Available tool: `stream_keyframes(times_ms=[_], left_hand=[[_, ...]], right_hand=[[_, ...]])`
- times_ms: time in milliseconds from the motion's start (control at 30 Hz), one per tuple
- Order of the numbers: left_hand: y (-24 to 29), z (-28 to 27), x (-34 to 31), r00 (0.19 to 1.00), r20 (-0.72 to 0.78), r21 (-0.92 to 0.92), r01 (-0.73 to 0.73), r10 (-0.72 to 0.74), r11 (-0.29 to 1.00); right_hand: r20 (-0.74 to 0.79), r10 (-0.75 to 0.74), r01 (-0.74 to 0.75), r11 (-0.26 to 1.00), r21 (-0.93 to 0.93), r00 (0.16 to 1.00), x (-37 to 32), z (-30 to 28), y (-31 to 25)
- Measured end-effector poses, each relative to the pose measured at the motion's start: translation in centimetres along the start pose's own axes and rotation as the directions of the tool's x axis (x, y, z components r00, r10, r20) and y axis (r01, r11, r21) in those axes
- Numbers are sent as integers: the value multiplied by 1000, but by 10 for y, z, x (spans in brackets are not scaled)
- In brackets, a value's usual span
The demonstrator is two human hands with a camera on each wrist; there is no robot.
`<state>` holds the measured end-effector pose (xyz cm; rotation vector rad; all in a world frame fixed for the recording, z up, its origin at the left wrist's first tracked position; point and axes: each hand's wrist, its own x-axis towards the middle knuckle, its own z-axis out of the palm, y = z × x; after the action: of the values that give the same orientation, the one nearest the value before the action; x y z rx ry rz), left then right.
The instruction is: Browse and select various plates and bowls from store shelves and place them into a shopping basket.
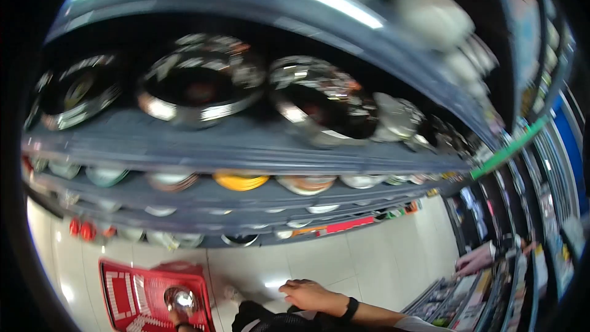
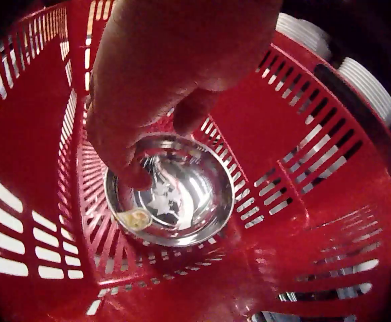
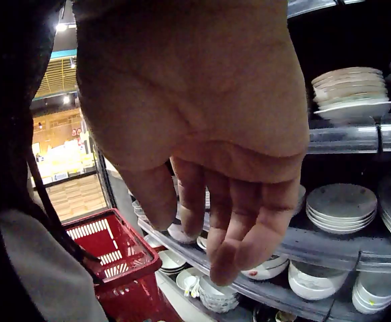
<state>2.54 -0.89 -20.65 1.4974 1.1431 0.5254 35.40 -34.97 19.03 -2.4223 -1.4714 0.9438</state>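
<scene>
Down inside a red shopping basket (image 1: 206, 295), my left hand (image 2: 175, 60) pinches the rim of a shiny metal bowl (image 2: 199, 191). One fingertip reaches over the rim into the bowl, and a small yellowish sticker (image 2: 135, 219) shows on the near edge. The bowl is close over the slotted basket floor. My right hand (image 1: 314, 297) hangs in front of my body, holding nothing, with its fingers loosely bent. In the right wrist view its palm (image 3: 202, 100) faces the camera, with shelves of dishes behind the fingers.
Large shiny metal basins (image 1: 200, 86) line the shelf ahead. Stacked plates and a yellow dish (image 1: 241, 180) fill lower shelves. White bowls (image 3: 316, 278) stand beyond the right hand. Another person (image 1: 485, 257) is in the aisle at right, above a tiled floor (image 1: 381, 252).
</scene>
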Motion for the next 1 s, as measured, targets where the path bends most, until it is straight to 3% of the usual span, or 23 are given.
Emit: stream_keyframes(times_ms=[100,200,300,367,600,667,700,767,800,867,900,967,1000], left_hand=[[46,48,27,994,98,-103,-43,53,994],[89,96,3,989,143,-229,-2,35,973],[132,156,-59,984,179,-334,48,13,941],[158,199,-94,975,222,-384,75,14,920],[235,329,-238,910,407,-474,283,-78,833],[249,395,-263,833,553,-262,215,-36,941],[301,429,-307,805,592,-189,193,-45,963],[330,473,-341,637,735,-161,-169,232,972],[345,493,-355,641,728,-167,-177,242,970],[374,520,-378,421,861,4,-565,285,825],[379,529,-386,424,860,16,-578,284,816],[392,549,-396,303,897,0,-728,321,685],[399,560,-398,297,900,3,-737,320,676]], right_hand=[[-108,-23,25,999,21,994,-31,9,30],[-126,-22,30,998,61,992,-76,10,62],[-230,-8,23,998,61,973,-139,15,103],[-328,135,-86,983,160,935,-191,7,117],[-482,294,-230,955,189,825,-359,45,235],[-466,401,-305,913,270,788,-396,45,250],[-464,395,-303,916,263,793,-412,48,259],[-512,453,-293,884,363,730,-435,59,279],[-520,443,-285,889,357,730,-443,62,288],[-565,540,-254,824,507,623,-455,66,300],[-597,540,-242,827,508,593,-457,71,314],[-607,555,-233,816,529,568,-459,67,336],[-613,573,-243,806,539,544,-460,64,349]])
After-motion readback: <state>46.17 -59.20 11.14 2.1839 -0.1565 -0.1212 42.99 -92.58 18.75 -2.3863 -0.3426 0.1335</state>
